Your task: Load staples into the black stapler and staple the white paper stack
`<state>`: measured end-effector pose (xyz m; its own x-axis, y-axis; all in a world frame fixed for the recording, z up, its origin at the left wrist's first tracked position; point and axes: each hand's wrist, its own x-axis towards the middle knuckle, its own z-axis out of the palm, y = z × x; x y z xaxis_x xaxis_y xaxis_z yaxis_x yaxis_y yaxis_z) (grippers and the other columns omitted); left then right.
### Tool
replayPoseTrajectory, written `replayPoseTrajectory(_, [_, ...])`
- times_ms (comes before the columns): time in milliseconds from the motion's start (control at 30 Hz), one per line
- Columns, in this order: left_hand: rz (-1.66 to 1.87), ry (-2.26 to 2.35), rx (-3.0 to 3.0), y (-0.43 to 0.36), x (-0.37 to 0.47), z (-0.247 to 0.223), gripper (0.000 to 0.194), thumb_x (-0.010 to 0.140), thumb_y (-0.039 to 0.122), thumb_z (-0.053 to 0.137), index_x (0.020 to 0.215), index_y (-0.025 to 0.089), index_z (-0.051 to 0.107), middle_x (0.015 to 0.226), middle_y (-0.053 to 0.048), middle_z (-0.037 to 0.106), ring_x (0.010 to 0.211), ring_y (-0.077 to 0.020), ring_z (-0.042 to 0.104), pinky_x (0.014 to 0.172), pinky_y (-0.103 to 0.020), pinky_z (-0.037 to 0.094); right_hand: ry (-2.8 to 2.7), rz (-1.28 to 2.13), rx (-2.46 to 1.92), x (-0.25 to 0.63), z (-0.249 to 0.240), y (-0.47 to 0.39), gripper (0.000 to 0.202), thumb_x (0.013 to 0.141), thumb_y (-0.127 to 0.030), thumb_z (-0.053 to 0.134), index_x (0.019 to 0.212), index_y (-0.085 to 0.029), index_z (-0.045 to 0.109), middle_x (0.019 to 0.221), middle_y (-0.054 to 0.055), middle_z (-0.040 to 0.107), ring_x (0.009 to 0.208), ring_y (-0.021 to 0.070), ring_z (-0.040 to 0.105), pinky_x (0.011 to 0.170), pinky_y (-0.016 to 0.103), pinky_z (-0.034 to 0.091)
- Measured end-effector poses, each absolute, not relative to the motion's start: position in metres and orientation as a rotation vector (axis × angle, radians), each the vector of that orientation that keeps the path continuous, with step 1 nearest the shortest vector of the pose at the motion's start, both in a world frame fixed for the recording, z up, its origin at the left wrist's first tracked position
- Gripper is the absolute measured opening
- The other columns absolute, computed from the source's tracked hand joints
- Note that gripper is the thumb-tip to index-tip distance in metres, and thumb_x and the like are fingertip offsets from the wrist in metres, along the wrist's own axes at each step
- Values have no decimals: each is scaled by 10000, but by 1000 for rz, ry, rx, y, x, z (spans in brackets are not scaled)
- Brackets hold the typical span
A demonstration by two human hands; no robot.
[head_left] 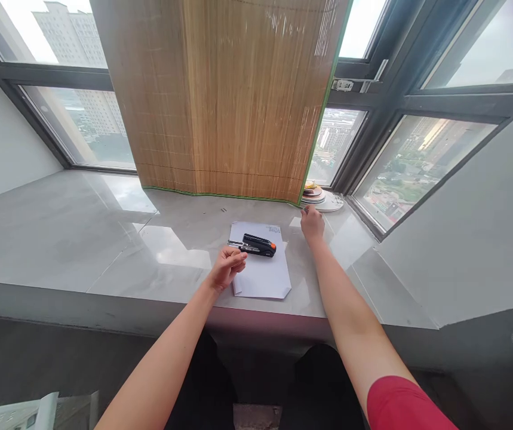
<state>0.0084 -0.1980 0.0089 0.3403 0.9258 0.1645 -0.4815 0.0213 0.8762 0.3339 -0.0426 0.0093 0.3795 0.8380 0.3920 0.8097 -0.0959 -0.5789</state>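
Paper on windowsill, stapler on paper, blind behind both, stacked discs behind and right of paper, near windowsill's right corner.

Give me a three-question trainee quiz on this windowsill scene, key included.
1. What lies directly under the black stapler? A) a wicker tray B) white paper C) a red towel
2. True or false: the left hand is nearer the stapler than the right hand is.
3. Fill in the colour: the edging of the brown slatted blind is ____.
Key: 1 B; 2 true; 3 green.
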Motion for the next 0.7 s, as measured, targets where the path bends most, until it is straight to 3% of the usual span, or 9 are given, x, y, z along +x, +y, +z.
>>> replayPoseTrajectory(133, [1160, 585, 1068, -201, 10, 12, 871, 738, 481, 944, 582, 223, 127, 566, 114, 81, 477, -23, 101, 519, -261, 114, -1379, -15, -1845, 341, -5, -32, 306, 1003, -297, 529, 1170, -198, 765, 1079, 166, 754, 1108, 328, 622, 916, 425, 481])
replayPoseTrajectory(300, [1197, 641, 1076, -201, 12, 14, 878, 735, 472, 949, 592, 222, 119, 586, 106, 72, 490, -31, 106, 528, -270, 110, -1450, -34, -1820, 351, -20, -24, 250, 945, -313, 616, 1049, -193, 809, 1211, 168, 692, 1208, 333, 555, 1031, 461, 459])
replayPoseTrajectory(400, [1233, 672, 1066, -201, 14, 14, 873, 721, 467, 961, 584, 224, 134, 581, 101, 84, 492, -37, 120, 525, -276, 114, -1452, 122, -1973, 354, -26, -20, 219, 894, -299, 657, 1009, -186, 805, 1121, 163, 675, 1132, 328, 577, 1005, 467, 461])
replayPoseTrajectory(533, [1321, 685, 1064, -200, 15, 10, 816, 768, 499, 931, 554, 223, 194, 573, 90, 113, 496, -57, 131, 512, -281, 143, -1300, 105, -1842, 363, -28, -17, 255, 896, -342, 633, 1066, -188, 745, 945, 89, 662, 953, 270, 598, 967, 417, 463])
replayPoseTrajectory(700, [1710, 953, 1112, -190, 7, 8, 686, 971, 575, 712, 571, 224, 280, 574, 43, 228, 526, -106, 202, 514, -308, 155, -661, 149, -1786, 384, -27, -14, 229, 930, -316, 434, 808, -220, 602, 758, 27, 582, 759, 222, 543, 767, 343, 460])
